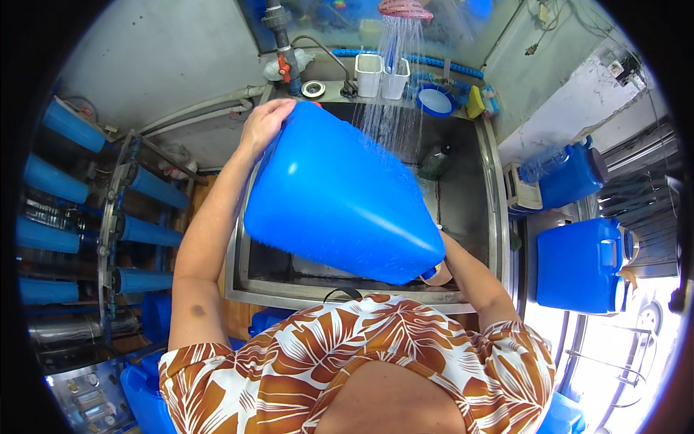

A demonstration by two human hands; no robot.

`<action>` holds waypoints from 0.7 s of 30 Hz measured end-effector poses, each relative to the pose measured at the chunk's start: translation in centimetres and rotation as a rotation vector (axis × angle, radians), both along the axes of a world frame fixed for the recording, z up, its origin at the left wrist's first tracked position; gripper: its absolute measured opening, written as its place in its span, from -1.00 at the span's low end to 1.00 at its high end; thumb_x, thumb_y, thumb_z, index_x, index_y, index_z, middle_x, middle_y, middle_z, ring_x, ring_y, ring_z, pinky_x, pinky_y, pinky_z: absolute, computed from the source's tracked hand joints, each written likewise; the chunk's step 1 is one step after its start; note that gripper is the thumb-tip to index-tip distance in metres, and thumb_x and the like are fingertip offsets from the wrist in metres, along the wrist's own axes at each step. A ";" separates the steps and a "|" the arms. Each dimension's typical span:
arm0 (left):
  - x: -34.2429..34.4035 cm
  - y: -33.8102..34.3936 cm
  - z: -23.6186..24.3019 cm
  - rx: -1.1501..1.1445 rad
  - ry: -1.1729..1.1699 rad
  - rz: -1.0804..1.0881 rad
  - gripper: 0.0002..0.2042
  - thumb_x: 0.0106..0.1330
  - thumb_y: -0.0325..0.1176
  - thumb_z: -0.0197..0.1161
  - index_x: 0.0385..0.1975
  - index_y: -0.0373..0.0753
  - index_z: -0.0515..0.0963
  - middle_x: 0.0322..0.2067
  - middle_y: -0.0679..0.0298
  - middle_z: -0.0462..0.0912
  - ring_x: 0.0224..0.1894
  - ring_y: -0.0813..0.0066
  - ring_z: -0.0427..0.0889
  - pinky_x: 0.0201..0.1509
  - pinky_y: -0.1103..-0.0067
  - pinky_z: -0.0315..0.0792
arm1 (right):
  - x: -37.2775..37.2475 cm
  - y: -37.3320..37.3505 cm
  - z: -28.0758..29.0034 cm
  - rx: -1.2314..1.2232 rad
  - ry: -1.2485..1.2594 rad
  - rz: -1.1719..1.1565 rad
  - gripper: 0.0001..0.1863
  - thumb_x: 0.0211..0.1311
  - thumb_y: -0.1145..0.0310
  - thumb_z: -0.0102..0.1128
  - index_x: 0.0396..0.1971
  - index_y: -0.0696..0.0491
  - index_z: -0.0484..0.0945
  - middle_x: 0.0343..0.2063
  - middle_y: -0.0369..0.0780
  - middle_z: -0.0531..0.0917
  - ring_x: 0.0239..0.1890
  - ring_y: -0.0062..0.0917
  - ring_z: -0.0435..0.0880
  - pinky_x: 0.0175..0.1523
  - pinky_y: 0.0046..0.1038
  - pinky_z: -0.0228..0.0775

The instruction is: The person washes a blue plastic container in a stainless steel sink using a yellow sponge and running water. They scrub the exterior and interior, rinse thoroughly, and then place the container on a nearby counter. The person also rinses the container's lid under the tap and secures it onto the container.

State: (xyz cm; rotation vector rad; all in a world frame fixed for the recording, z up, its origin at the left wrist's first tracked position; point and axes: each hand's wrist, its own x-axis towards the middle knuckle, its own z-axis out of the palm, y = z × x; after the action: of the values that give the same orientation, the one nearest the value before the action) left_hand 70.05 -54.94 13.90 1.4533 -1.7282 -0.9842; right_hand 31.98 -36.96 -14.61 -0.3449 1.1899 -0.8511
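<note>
A large blue plastic jerrycan (340, 199) lies tilted in my hands over the metal sink (495, 195). My left hand (267, 126) is closed over its far left end, near a bit of red. At the near right end my right hand (448, 249) grips it, with most of the fingers hidden behind the jerrycan. Water streams down from a pink-wrapped shower head (406, 9) onto the far side of the jerrycan, and droplets cover its surface. A dark green bottle (434, 162) rests inside the sink, beyond the jerrycan.
Along the sink's back ledge stand two white plastic containers (369, 74), a round blue basin (436, 100) and a yellow sponge (475, 102). A grey pipe with a red valve handle (283, 69) rises at the back left. Blue filter housings (150, 230) line the left; more jerrycans (578, 264) stand right.
</note>
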 end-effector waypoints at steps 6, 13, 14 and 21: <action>-6.6 -1.4 2.2 0.072 0.203 -0.530 -0.39 0.34 0.07 0.12 0.20 -0.32 0.42 0.16 0.13 0.50 0.16 0.37 0.48 0.26 0.51 0.30 | -1.7 3.0 5.4 0.015 -0.047 0.083 -0.68 0.18 0.41 0.11 -0.09 0.23 0.55 -0.18 -0.08 0.68 -0.13 -0.33 0.63 -0.06 -0.27 0.47; -15.9 -2.9 2.1 0.142 0.268 -0.862 -0.23 0.33 0.27 -0.04 0.38 -0.18 0.17 0.36 0.13 0.22 0.38 0.26 0.22 0.42 0.43 0.15 | -8.7 10.5 14.2 0.068 0.071 0.211 -0.67 0.19 0.36 0.10 -0.09 0.22 0.55 -0.18 -0.08 0.68 -0.14 -0.33 0.63 -0.07 -0.27 0.48; -16.2 -3.3 1.5 0.145 0.201 -0.852 -0.23 0.32 0.29 -0.06 0.38 -0.14 0.17 0.36 0.15 0.22 0.38 0.25 0.22 0.42 0.42 0.15 | -9.7 11.1 15.4 0.075 0.085 0.220 -0.66 0.19 0.35 0.09 -0.09 0.22 0.55 -0.18 -0.08 0.68 -0.14 -0.33 0.63 -0.07 -0.27 0.48; -16.7 -5.4 -0.4 0.143 -0.039 -0.682 -0.23 0.25 0.42 -0.13 0.38 0.09 0.21 0.30 0.14 0.33 0.32 0.15 0.34 0.38 0.32 0.20 | -9.2 9.7 16.1 0.041 0.056 0.146 -0.65 0.20 0.30 0.08 -0.09 0.20 0.55 -0.18 -0.08 0.68 -0.15 -0.32 0.63 -0.08 -0.27 0.48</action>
State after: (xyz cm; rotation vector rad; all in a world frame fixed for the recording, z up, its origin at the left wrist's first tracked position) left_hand 53.34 -60.32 13.55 0.9626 -2.2811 -1.4509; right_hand 22.82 -27.30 1.48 -0.4191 1.2169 -0.6935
